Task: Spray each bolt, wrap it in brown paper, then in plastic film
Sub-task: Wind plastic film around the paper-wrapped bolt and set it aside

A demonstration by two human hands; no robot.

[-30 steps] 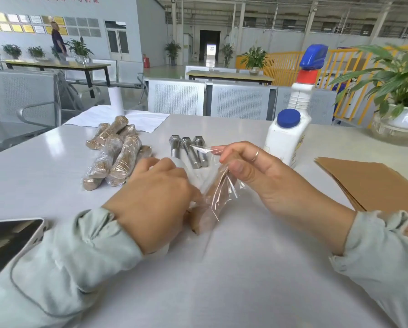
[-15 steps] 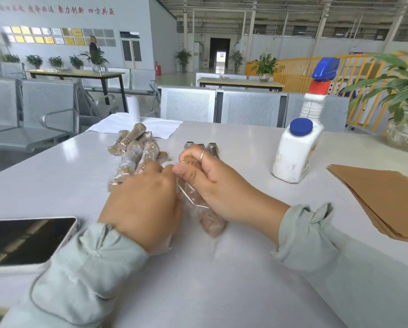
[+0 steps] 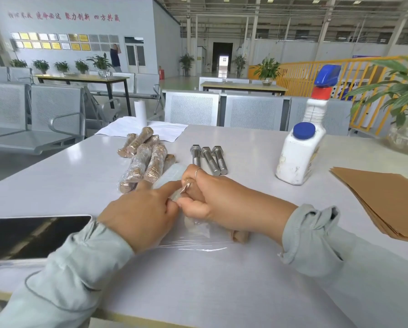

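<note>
A paper-wrapped bolt (image 3: 239, 235) lies on the table under my right hand (image 3: 222, 202), which grips it with curled fingers. Clear plastic film (image 3: 193, 242) spreads around it on the table. My left hand (image 3: 141, 214) rests beside it, index finger stretched forward and pressing the film near the bolt's far end. Three bare steel bolts (image 3: 210, 159) lie side by side just beyond my hands. A pile of finished wrapped bolts (image 3: 144, 159) lies to their left. The white spray bottle (image 3: 302, 147) stands at the right, and brown paper sheets (image 3: 387, 200) are stacked at the far right.
A phone (image 3: 30, 235) lies at the near left table edge. White paper (image 3: 146, 129) and a white roll (image 3: 140, 112) sit at the far edge. A potted plant (image 3: 404, 110) stands at the far right. Metal benches surround the table.
My right hand has pulled the film over the bolt and come down onto it, moving left toward my left hand. My left index finger now stretches out onto the film.
</note>
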